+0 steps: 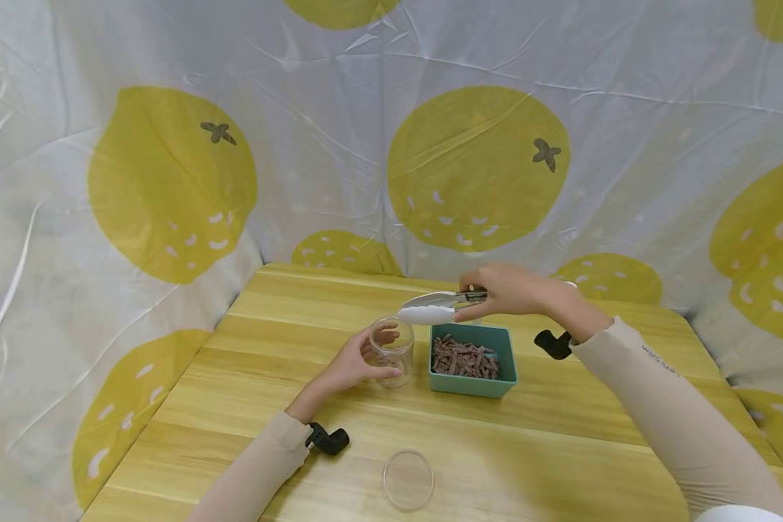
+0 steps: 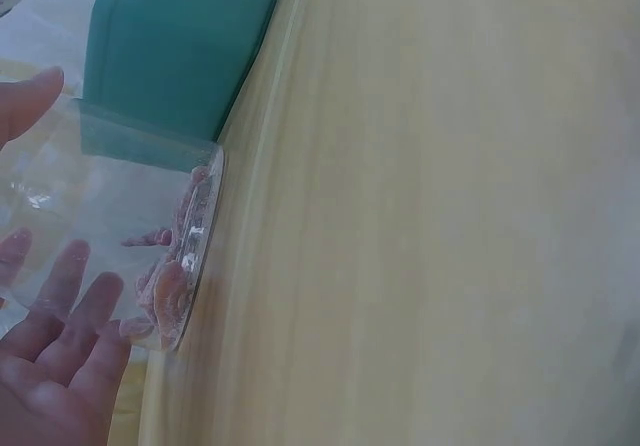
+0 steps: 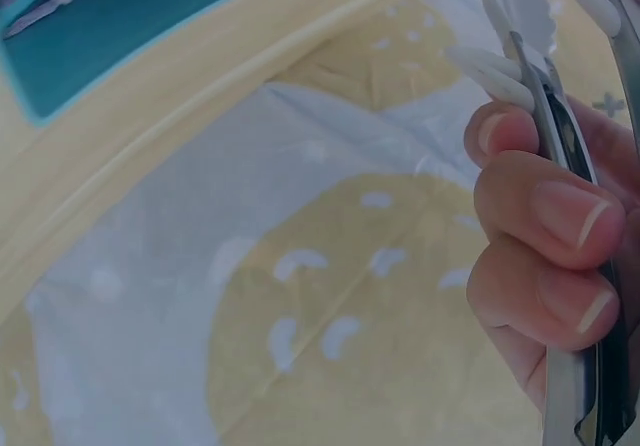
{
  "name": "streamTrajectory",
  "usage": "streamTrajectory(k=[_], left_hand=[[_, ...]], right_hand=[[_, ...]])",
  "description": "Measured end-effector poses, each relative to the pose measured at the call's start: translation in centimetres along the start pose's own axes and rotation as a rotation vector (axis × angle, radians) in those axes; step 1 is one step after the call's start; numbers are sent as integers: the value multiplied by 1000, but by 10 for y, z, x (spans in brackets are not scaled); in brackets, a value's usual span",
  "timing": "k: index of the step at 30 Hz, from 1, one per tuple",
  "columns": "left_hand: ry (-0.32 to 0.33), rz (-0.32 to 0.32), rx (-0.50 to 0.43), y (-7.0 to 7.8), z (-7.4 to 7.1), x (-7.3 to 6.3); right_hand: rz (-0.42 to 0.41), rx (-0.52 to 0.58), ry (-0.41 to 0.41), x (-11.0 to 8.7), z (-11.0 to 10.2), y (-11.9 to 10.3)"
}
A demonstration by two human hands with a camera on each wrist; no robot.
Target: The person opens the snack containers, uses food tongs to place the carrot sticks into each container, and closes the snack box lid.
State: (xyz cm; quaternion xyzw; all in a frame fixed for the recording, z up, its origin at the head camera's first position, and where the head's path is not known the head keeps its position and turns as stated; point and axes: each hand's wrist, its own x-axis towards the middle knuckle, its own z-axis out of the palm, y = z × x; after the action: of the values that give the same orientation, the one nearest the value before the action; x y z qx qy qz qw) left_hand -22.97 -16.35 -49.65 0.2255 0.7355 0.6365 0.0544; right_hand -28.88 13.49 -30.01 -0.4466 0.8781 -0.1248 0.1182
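My left hand (image 1: 354,364) grips a clear jar (image 1: 394,355) standing open-topped on the table, with fingers behind it and the thumb across its near side. In the left wrist view, several pinkish-brown pieces (image 2: 170,286) lie at the jar's bottom. My right hand (image 1: 510,290) holds metal tongs (image 3: 560,116) with white tips (image 1: 425,315). Those tips are over the jar's right rim; whether they pinch anything cannot be seen. Just right of the jar is a green rectangular box (image 1: 473,388) holding many brown strips (image 1: 465,358).
A clear round lid (image 1: 407,480) lies on the wooden table (image 1: 528,464) near its front edge. A white curtain with yellow lemons (image 1: 479,167) hangs behind the table and along its sides. Each wrist carries a black camera mount (image 1: 328,439).
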Motion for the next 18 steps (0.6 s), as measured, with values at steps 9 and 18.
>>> streamTrajectory(k=[9, 18], left_hand=[[6, -11, 13, -2, -2, 1], [-17, 7, 27, -1, -1, -1]], right_hand=[[90, -42, -18, -32, 11, 23], [129, -132, -65, -47, 32, 40]])
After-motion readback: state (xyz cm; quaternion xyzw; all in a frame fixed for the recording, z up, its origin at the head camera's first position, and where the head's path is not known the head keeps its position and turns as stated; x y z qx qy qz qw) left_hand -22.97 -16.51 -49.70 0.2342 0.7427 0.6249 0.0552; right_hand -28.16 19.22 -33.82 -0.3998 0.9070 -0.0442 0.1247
